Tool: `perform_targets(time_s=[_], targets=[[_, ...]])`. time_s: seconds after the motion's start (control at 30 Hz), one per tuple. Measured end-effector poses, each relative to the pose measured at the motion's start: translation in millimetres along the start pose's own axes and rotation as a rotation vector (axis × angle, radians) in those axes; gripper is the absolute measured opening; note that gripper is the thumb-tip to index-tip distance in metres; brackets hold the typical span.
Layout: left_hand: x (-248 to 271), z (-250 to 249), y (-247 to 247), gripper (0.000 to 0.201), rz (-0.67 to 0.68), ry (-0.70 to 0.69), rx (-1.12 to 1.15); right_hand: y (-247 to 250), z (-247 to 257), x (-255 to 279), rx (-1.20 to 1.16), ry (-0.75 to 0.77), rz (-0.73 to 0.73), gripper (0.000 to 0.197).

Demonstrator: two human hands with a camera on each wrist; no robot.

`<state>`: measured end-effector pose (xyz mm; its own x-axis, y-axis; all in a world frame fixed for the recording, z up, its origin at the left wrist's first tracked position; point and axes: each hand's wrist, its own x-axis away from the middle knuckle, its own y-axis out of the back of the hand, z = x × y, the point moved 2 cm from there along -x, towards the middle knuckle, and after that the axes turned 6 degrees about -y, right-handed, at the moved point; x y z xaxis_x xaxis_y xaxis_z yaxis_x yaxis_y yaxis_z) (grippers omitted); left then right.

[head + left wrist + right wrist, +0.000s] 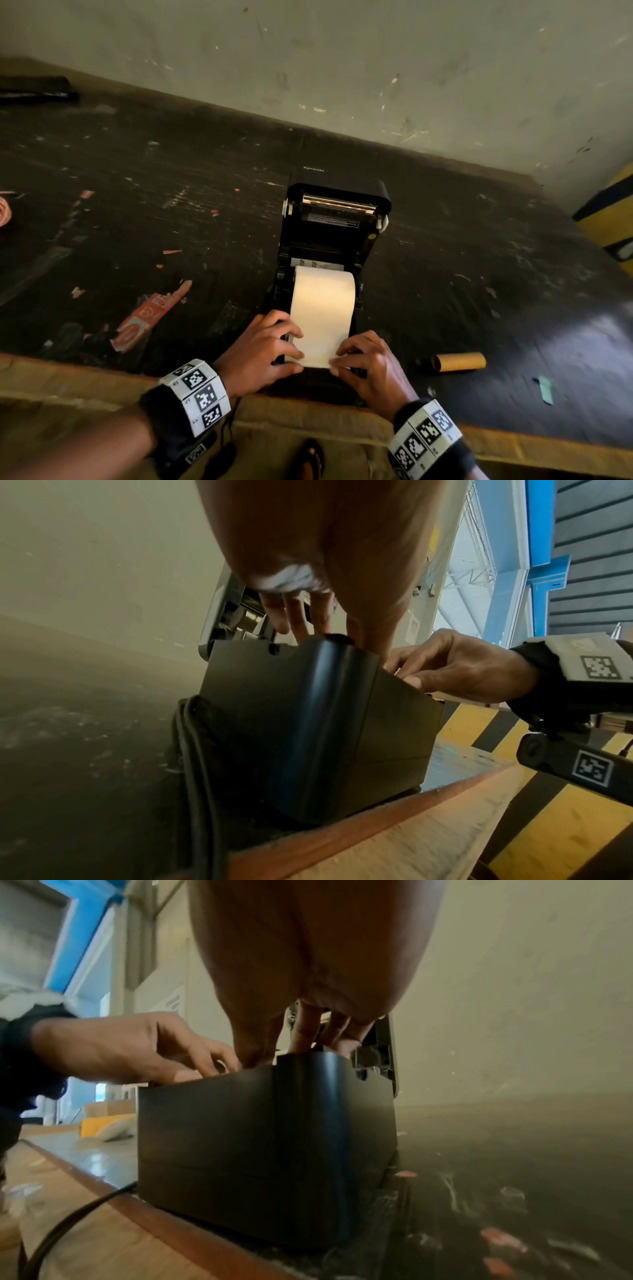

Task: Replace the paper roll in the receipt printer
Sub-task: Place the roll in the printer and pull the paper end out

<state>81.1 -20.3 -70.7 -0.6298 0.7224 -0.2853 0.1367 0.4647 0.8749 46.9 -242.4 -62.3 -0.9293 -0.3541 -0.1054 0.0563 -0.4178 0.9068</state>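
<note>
Both of my wrists fill the bottom of the head view, each wrapped in a band of black-and-white marker tiles. From there my left hand reaches onto the front of the receipt printer, its fingers bent down over the left edge of the loose paper strip, thumb along the near edge; it looks like a pinch on the paper, though I cannot see the underside. My right hand mirrors it on the right corner of the strip, fingers curled onto the paper and the printer's front lip. The left wrist view shows that right hand with its fingertips tucked at the top front edge of the black casing.

Behind my hands, the paper roll sits in the printer's open bay, white, with its strip drawn toward me over the front. The lid stands tilted back, its metal bar facing me, "Xprinter" lettered on the body behind it.

Printer and hands are at the near edge of the dark, scuffed table, with a pale scratched wall beyond. 1 empty cardboard core lies on its side to the right of the printer, well apart from it. Torn red label scraps lie on the left. A black cable hangs off the table edge.
</note>
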Motion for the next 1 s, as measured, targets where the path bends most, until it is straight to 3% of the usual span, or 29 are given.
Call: perform_targets(time_s=[0.2,0.5,0.77,0.9,1.0], targets=[[0.2,-7.6,-1.1,0.029,-0.095,-0.102,-0.073,-1.1,7.7,1.9,-0.038,-0.011,-0.057,0.030],[11.6,-30.0,1.6,0.025,-0.099,-0.112,-0.057,5.2,16.3,27.1,-0.022,0.040,-0.068,0.026],[38.5,-70.1,-2.3,0.023,-0.105,-0.035,-0.084,8.2,35.2,66.9,-0.065,0.073,-0.115,0.023],[51.7,-86.5,-3.9,0.029,-0.099,0.023,-0.057,6.0,43.2,82.8,-0.076,0.068,-0.118,0.012],[62.2,-95.9,-7.7,0.032,-0.077,0.057,-0.012,4.3,48.0,94.6,-0.103,0.078,-0.105,0.021]])
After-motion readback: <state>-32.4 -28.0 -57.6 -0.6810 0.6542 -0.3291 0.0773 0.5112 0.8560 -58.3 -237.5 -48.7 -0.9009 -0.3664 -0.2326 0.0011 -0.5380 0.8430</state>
